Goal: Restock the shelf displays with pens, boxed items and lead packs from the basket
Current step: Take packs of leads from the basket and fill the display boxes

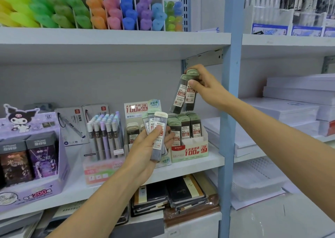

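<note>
My right hand pinches two green-capped 0.7 lead packs just above the 0.7 display box, which is nearly full of the same packs. My left hand holds a fanned bunch of lead packs in front of the 0.5 display box, which has a few packs at its back. Both boxes stand on the middle shelf. The basket is out of view.
Left of the boxes stand a pen display, boxed pens and a purple cartoon display box. Coloured cases fill the top shelf. Notebooks lie below. A blue upright separates a bay of white paper stacks.
</note>
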{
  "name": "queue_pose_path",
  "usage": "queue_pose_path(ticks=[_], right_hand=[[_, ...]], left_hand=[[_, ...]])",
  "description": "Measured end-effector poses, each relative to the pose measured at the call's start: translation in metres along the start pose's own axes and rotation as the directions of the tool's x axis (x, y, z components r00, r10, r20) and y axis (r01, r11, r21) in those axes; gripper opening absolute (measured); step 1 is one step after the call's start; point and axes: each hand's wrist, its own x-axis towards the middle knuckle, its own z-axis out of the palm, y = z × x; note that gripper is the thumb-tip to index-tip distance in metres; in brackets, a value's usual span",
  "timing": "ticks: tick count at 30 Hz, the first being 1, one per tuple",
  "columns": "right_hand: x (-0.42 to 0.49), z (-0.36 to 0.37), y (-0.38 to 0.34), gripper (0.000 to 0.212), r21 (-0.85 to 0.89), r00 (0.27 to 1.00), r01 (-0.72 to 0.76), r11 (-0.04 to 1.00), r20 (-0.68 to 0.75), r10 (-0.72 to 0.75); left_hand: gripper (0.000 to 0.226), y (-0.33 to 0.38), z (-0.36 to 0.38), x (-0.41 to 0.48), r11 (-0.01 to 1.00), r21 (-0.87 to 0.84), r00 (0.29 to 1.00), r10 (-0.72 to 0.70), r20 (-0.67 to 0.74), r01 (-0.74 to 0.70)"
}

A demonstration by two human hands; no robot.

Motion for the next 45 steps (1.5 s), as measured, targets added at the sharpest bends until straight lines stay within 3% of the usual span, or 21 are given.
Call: queue_pose_path(ticks=[7, 13, 19, 27, 32, 37, 45], right_hand=[[-0.014, -0.001, -0.002, 0.02, 0.057, 0.998, 0.008, 0.998, 0.059, -0.012], [-0.023, 0.001, -0.008, 0.022, 0.13, 1.0, 0.022, 0.991, -0.011, -0.021], [-0.032, 0.012, -0.008, 0.021, -0.021, 0.995, 0.014, 1.0, 0.103, -0.012], [-0.04, 0.029, 0.003, 0.017, -0.075, 0.95, -0.042, 0.996, 0.305, 0.063], [-0.04, 0.026, 0.006, 0.02, -0.016, 0.956, -0.055, 0.998, 0.286, 0.058], [-0.041, 0.023, 0.004, 0.021, 0.281, 0.99, -0.099, 0.955, 0.127, 0.065], [-0.045, 0.023, 0.003, 0.019, 0.264, 0.986, -0.097, 0.96, 0.16, 0.056]], left_hand=[[0.019, -0.003, -0.002, -0.006, 1.0, -0.006, 1.0, 0.002, -0.016, -0.002], [0.017, -0.004, -0.005, -0.012, 0.997, 0.073, 0.999, 0.041, -0.017, -0.039], [0.016, -0.002, -0.002, -0.012, 0.998, 0.048, 0.999, 0.041, -0.034, -0.04], [0.017, -0.003, -0.003, -0.011, 0.999, 0.038, 0.999, 0.037, -0.001, -0.037], [0.017, -0.005, -0.004, -0.008, 0.998, 0.048, 0.999, 0.036, -0.001, -0.036], [0.017, -0.008, -0.005, -0.005, 0.998, 0.043, 0.999, 0.035, -0.003, -0.035], [0.02, -0.01, -0.009, -0.004, 0.996, 0.076, 0.999, 0.046, 0.02, -0.047]])
